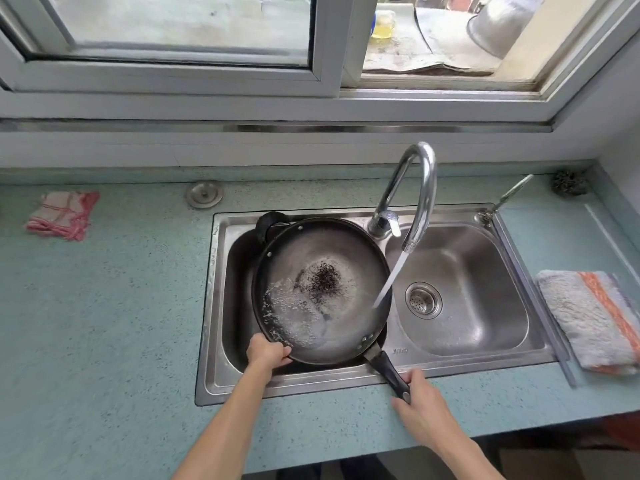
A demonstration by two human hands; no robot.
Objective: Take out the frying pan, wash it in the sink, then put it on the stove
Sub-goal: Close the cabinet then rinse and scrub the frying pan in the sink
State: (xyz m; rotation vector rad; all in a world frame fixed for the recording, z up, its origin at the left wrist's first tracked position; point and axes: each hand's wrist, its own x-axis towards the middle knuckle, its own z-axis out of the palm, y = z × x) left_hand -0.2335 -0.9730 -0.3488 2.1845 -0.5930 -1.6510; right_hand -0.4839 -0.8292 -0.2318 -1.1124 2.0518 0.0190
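Note:
A large dark frying pan [346, 320] with a black long handle and a small loop handle rests tilted in the left basin of the steel double sink [214, 306]. Water and dark specks lie in its bottom. My left hand [266, 351] grips the pan's near rim. My right hand [420, 403] holds the end of the long handle, which reaches over the sink's front edge. The curved faucet [420, 188] runs, and its stream lands at the pan's right rim. No stove is in view.
The right basin [478, 299] holds only its drain strainer. A red checked cloth [62, 214] lies on the counter at left, a grey-orange towel [592, 320] at right. A steel scourer [569, 181] sits at the back right corner. A window runs behind the sink.

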